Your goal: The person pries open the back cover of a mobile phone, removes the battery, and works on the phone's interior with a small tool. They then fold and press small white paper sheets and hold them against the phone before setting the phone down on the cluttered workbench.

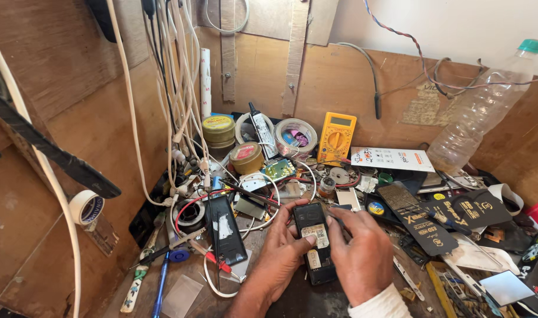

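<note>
A small black phone lies back-up, cover off, on the cluttered wooden bench, a white label showing in its open back. My left hand grips its left side, thumb resting on the lower back. My right hand covers its right side, fingers curled over the edge near the top. A second black phone body with a white patch lies just left of my left hand.
A yellow multimeter leans at the back wall. Round tins and tape rolls sit behind. A clear plastic bottle leans at right. White cables hang at left. Black packets and small parts crowd the right.
</note>
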Demonstrator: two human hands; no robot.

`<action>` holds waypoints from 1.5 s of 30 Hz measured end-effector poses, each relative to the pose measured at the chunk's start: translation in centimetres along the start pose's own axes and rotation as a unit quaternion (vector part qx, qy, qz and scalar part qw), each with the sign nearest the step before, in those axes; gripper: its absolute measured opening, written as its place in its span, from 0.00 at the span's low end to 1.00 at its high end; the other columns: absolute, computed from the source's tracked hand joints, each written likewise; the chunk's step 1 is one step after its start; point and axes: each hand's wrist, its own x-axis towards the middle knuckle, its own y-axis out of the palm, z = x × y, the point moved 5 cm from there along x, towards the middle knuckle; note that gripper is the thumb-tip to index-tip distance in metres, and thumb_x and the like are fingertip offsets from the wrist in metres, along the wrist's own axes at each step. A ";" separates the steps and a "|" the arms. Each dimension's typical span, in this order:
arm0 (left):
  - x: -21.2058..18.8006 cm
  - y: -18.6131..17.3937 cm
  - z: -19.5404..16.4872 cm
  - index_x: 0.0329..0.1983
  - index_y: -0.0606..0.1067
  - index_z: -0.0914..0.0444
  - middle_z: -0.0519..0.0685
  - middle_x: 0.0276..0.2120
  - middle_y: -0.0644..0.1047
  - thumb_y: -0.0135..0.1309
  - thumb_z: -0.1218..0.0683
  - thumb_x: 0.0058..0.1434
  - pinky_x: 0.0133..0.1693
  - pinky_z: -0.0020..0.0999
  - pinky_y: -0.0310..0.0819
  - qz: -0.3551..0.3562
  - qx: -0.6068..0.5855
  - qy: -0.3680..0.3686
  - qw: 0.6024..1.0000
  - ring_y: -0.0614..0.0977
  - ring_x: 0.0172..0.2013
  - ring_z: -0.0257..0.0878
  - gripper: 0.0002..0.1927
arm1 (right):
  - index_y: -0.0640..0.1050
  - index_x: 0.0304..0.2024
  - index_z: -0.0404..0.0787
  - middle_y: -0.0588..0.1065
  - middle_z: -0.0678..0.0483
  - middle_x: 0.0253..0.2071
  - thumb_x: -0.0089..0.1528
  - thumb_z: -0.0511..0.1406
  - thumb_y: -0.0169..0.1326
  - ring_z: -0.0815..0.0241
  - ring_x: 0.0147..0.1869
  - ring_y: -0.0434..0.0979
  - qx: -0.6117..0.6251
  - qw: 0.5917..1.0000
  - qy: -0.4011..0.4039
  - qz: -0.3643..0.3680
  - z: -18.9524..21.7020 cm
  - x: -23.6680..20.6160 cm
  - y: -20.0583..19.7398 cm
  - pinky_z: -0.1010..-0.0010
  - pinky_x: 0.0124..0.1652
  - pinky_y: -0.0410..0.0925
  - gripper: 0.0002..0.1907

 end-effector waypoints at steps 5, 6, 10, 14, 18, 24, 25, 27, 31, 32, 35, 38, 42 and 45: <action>0.1 -0.2 0.3 0.67 0.64 0.55 0.50 0.49 0.80 0.50 0.71 0.56 0.45 0.29 0.76 -0.006 0.015 0.018 1.000 0.81 0.45 0.35 0.36 | 0.83 0.41 0.42 0.78 0.48 0.36 0.59 0.36 0.59 0.42 0.36 0.80 -0.091 0.996 -0.004 0.017 0.4 -0.3 1.2 0.54 0.35 0.71 0.09; 0.1 -0.2 0.3 0.67 0.64 0.55 0.50 0.48 0.80 0.50 0.71 0.56 0.44 0.29 0.75 -0.007 0.016 0.021 1.000 0.81 0.44 0.35 0.36 | 0.82 0.41 0.42 0.78 0.48 0.36 0.59 0.36 0.59 0.41 0.36 0.80 -0.095 0.995 -0.009 0.016 0.4 -0.4 1.5 0.54 0.35 0.71 0.09; 0.1 -0.5 0.5 0.67 0.64 0.54 0.50 0.47 0.79 0.50 0.71 0.57 0.42 0.28 0.74 -0.013 0.014 0.020 1.000 0.80 0.43 0.34 0.36 | 0.82 0.40 0.41 0.78 0.49 0.37 0.59 0.35 0.59 0.41 0.37 0.80 -0.103 0.994 -0.008 0.026 0.4 -0.4 2.2 0.54 0.35 0.72 0.08; 0.3 -0.6 0.9 0.66 0.65 0.53 0.49 0.45 0.80 0.51 0.71 0.57 0.38 0.28 0.73 -0.020 0.019 0.016 0.999 0.80 0.42 0.34 0.35 | 0.82 0.41 0.41 0.78 0.49 0.38 0.59 0.35 0.58 0.42 0.37 0.80 -0.107 0.994 -0.006 0.031 0.1 -0.4 2.8 0.54 0.35 0.72 0.08; 0.3 -0.9 1.0 0.66 0.65 0.52 0.47 0.45 0.80 0.52 0.70 0.58 0.35 0.28 0.70 -0.029 0.032 0.008 0.999 0.78 0.40 0.34 0.35 | 0.82 0.39 0.39 0.79 0.47 0.36 0.59 0.34 0.59 0.42 0.37 0.80 -0.088 0.996 -0.020 0.019 -0.3 -0.4 3.3 0.55 0.36 0.72 0.07; 0.2 -0.8 1.1 0.67 0.64 0.53 0.51 0.44 0.79 0.50 0.71 0.58 0.40 0.32 0.77 -0.021 -0.008 0.001 1.000 0.81 0.41 0.36 0.35 | 0.85 0.39 0.36 0.75 0.49 0.23 0.58 0.32 0.63 0.57 0.20 0.73 0.141 0.977 0.144 0.070 -4.6 1.0 4.5 0.66 0.20 0.65 0.08; 0.3 -0.7 0.9 0.67 0.64 0.54 0.52 0.44 0.79 0.50 0.71 0.58 0.43 0.34 0.80 -0.012 -0.031 0.010 0.999 0.82 0.42 0.38 0.35 | 0.86 0.40 0.35 0.73 0.49 0.19 0.59 0.32 0.64 0.61 0.16 0.69 0.197 0.947 0.228 0.112 -5.8 0.9 5.2 0.67 0.16 0.62 0.08; 0.2 -0.8 0.8 0.67 0.63 0.54 0.52 0.45 0.79 0.50 0.71 0.58 0.41 0.36 0.79 -0.015 -0.022 -0.006 1.000 0.82 0.42 0.38 0.35 | 0.85 0.40 0.33 0.73 0.51 0.19 0.59 0.33 0.63 0.65 0.13 0.66 0.262 0.918 0.262 0.142 -6.7 0.9 5.6 0.70 0.12 0.56 0.09; -0.2 -0.6 0.5 0.67 0.63 0.54 0.53 0.47 0.80 0.49 0.70 0.59 0.44 0.39 0.81 -0.019 -0.034 -0.029 0.999 0.83 0.44 0.40 0.34 | 0.83 0.40 0.31 0.75 0.54 0.20 0.58 0.34 0.64 0.67 0.12 0.65 0.388 0.830 0.352 0.190 -8.3 0.8 5.7 0.74 0.11 0.52 0.12; -0.3 -0.6 0.4 0.67 0.63 0.53 0.53 0.48 0.79 0.49 0.70 0.59 0.44 0.39 0.81 -0.017 -0.034 -0.031 0.999 0.83 0.45 0.40 0.34 | 0.83 0.40 0.31 0.75 0.53 0.20 0.58 0.34 0.64 0.67 0.12 0.65 0.392 0.827 0.350 0.196 -8.5 0.9 5.7 0.74 0.11 0.52 0.12; -0.3 -0.1 0.3 0.68 0.62 0.53 0.54 0.49 0.79 0.48 0.70 0.60 0.45 0.40 0.81 -0.007 -0.043 -0.036 0.998 0.83 0.47 0.41 0.34 | 0.83 0.42 0.31 0.75 0.52 0.22 0.58 0.34 0.64 0.66 0.13 0.67 0.410 0.808 0.364 0.214 -8.9 0.8 5.5 0.74 0.11 0.53 0.13; -0.3 -0.1 0.1 0.68 0.62 0.54 0.56 0.50 0.79 0.47 0.70 0.60 0.47 0.42 0.82 0.005 -0.061 -0.034 0.998 0.84 0.48 0.44 0.34 | 0.82 0.44 0.34 0.75 0.51 0.23 0.58 0.34 0.63 0.66 0.15 0.68 0.447 0.768 0.400 0.224 -9.0 0.6 5.5 0.75 0.12 0.54 0.14; 0.0 0.0 0.0 0.66 0.63 0.62 0.58 0.52 0.80 0.47 0.70 0.61 0.52 0.44 0.82 0.021 -0.076 -0.021 0.997 0.84 0.50 0.46 0.29 | 0.81 0.46 0.36 0.77 0.51 0.25 0.58 0.35 0.60 0.65 0.16 0.69 0.471 0.755 0.418 0.184 -9.3 0.2 4.0 0.75 0.13 0.55 0.15; 0.0 -0.3 0.1 0.63 0.64 0.66 0.60 0.50 0.81 0.47 0.70 0.60 0.50 0.46 0.83 0.017 -0.073 -0.024 0.997 0.85 0.49 0.49 0.27 | 0.82 0.46 0.35 0.76 0.52 0.24 0.59 0.34 0.61 0.65 0.16 0.69 0.430 0.801 0.385 0.161 -8.8 -0.8 2.8 0.74 0.13 0.56 0.14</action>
